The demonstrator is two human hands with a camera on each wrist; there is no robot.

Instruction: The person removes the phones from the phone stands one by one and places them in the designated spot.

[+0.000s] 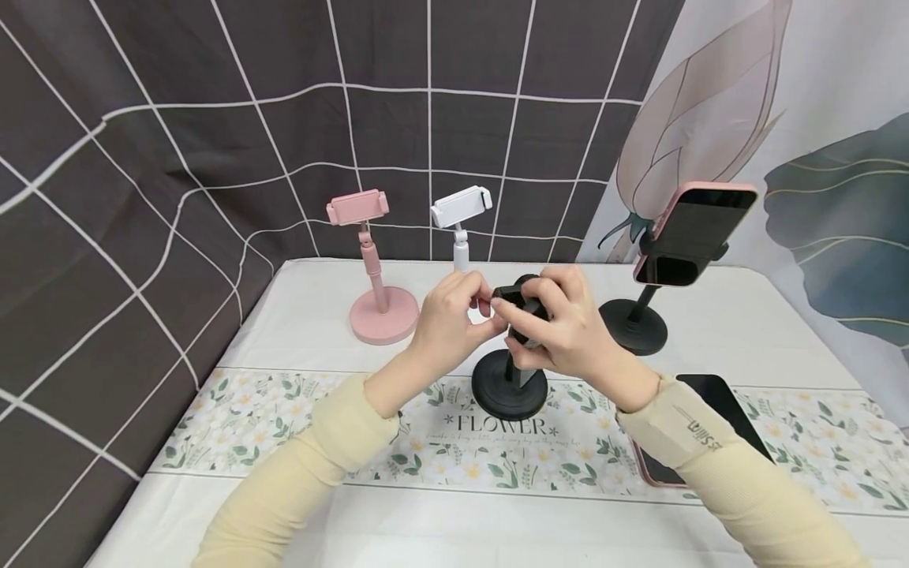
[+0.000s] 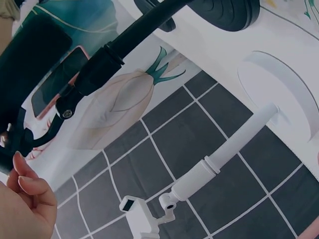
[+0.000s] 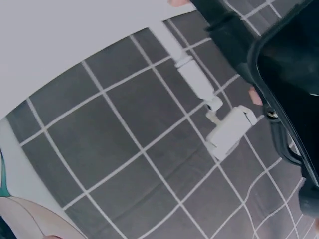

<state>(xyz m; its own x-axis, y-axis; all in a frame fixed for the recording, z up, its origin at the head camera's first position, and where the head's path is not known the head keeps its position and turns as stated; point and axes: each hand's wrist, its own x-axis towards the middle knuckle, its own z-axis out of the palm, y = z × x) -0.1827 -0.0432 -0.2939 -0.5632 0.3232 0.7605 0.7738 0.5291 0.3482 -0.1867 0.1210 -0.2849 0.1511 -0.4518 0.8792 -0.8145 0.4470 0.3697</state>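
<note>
Here we are at the black phone stand [image 1: 491, 392]: right hand [image 1: 574, 327] curled round its clamp head [image 1: 537, 308], left hand [image 1: 452, 314] pinching the head's edge, base down on the surface [image 1: 412, 521]. Danger here! A lopsided tug could tip or drag that base; a slipping fingertip could let the head swing on its joint [image 2: 64, 106]. And look, the left wrist view bares the white stand's base [image 2: 269, 79], behind the black phone stand, mostly blocked in the head view, which alone catches the flat-lying phone [image 1: 720, 398] to its right.

PLACE: curtained-off nook, room type unclear | dark grid cloth [image 1: 383, 134] | flower-print hanging [image 1: 710, 118] | floral-banded white tablecloth [image 1: 426, 521]
</note>
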